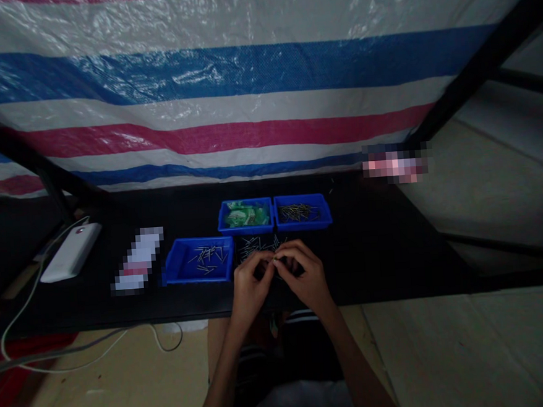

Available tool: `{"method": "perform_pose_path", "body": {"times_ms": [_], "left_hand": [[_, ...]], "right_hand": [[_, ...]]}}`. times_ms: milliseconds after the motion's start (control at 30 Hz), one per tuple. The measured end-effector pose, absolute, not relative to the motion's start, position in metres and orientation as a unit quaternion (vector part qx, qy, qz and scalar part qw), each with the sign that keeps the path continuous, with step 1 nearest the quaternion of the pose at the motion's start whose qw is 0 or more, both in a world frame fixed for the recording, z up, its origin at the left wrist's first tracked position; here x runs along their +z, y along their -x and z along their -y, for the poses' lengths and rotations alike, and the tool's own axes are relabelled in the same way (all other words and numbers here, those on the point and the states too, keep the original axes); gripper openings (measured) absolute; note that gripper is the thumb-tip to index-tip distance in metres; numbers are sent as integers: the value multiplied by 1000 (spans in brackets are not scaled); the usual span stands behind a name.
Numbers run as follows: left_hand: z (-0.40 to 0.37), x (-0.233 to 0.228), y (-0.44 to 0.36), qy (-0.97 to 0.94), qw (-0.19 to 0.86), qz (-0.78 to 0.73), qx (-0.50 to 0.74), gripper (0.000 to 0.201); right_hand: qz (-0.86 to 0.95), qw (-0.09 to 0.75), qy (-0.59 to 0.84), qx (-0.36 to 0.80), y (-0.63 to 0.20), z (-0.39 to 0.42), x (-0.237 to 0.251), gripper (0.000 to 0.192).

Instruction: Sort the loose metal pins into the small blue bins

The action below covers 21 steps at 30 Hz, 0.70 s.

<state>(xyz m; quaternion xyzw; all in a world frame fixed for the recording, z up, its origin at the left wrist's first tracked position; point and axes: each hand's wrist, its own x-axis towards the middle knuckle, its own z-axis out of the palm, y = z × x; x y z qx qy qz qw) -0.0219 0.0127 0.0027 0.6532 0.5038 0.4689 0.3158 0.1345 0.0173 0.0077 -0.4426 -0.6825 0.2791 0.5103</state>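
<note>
My left hand [251, 287] and my right hand [304, 277] meet fingertip to fingertip over the front of a black table [386, 245]. Between the fingertips sits a small pale part [274, 260], too small to identify. Just beyond the hands lies a loose pile of thin metal pins [258, 246] on the table. A blue tray [200, 260] with several pins stands left of the hands. Behind are a blue tray of green pieces [245, 216] and a blue tray of small dark metal parts [302, 212].
A white power bank [71, 251] with a cable [23, 307] lies at the table's left. A blurred white packet [138, 260] lies beside the left tray. A striped tarp [244, 81] hangs behind; black frame bars [476, 71] slope at both sides.
</note>
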Motion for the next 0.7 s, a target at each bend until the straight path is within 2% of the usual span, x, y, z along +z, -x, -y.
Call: {"method": "perform_pose_path", "body": {"times_ms": [533,700], "left_hand": [[-13,5,22,-651,322,-504,468,8],[-12,6,20,-639,330,-510,473,11]], "right_hand": [[678,514,441,286,-135,-17,8,8],[631,563,465,261,-134,-12,11,6]]}}
